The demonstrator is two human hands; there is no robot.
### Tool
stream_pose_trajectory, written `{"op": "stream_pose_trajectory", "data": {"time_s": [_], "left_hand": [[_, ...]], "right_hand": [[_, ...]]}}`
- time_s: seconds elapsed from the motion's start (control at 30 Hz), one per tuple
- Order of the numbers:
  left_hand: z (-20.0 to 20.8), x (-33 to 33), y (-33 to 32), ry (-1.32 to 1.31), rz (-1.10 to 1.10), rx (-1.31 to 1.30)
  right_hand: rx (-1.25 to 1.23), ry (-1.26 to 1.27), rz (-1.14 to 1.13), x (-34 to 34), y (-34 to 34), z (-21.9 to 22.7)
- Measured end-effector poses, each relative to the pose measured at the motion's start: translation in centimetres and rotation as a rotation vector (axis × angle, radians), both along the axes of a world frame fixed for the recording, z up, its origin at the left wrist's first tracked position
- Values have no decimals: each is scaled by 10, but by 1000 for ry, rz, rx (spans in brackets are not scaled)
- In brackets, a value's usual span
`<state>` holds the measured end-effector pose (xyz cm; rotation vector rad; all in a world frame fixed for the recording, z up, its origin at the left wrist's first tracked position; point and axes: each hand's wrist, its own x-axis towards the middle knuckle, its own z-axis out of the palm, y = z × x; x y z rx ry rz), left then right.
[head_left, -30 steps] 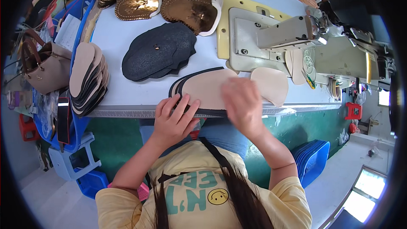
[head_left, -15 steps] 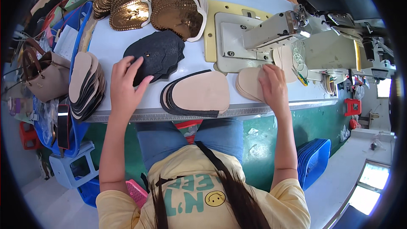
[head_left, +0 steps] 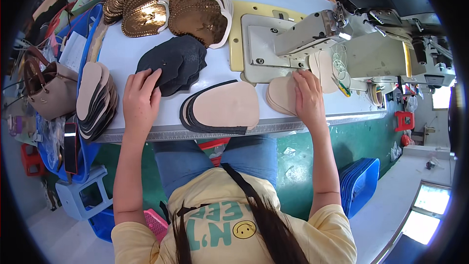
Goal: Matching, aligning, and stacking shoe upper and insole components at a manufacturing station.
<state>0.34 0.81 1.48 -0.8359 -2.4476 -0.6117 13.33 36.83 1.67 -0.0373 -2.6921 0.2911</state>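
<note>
My left hand (head_left: 140, 97) is at the lower left edge of a pile of black, wavy-edged leather pieces (head_left: 173, 63). Its fingertips touch the pile, with the thumb apart from them below the edge. Bent over the right end of a small stack of beige insoles (head_left: 281, 94), my right hand (head_left: 309, 97) has its fingers and thumb closed at that edge; the fingertips' underside is hidden. Between the hands lies another stack of insoles (head_left: 225, 105), beige on top with black layers showing at its left and lower edges.
A sewing machine (head_left: 308, 34) stands beyond my right hand, with loose beige insoles (head_left: 322, 71) and pale thread (head_left: 340, 61) beside it. Shiny gold pieces (head_left: 195, 12) lie at the back. More insoles (head_left: 95, 98), a handbag (head_left: 51, 85) and a blue bin (head_left: 88, 151) are left.
My left hand has come lower, its thumb drawn closer to its fingers. The right fingers have shifted slightly left over the small beige stack. The whole view has also shifted a little.
</note>
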Motion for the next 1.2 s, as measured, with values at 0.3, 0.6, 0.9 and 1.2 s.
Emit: {"op": "stream_pose_trajectory", "data": {"time_s": [0.3, 0.6, 0.9, 1.2], "left_hand": [[5, 52, 39, 192, -146, 194], [-17, 85, 63, -46, -383, 47], [-54, 97, 40, 61, -298, 139], [-62, 101, 41, 81, -245, 215]], "right_hand": [[66, 137, 7, 7, -8, 1], [86, 7, -184, 17, -1, 12], [-1042, -152, 268, 35, 8, 43], [-1095, -178, 1, 2, -44, 46]]}}
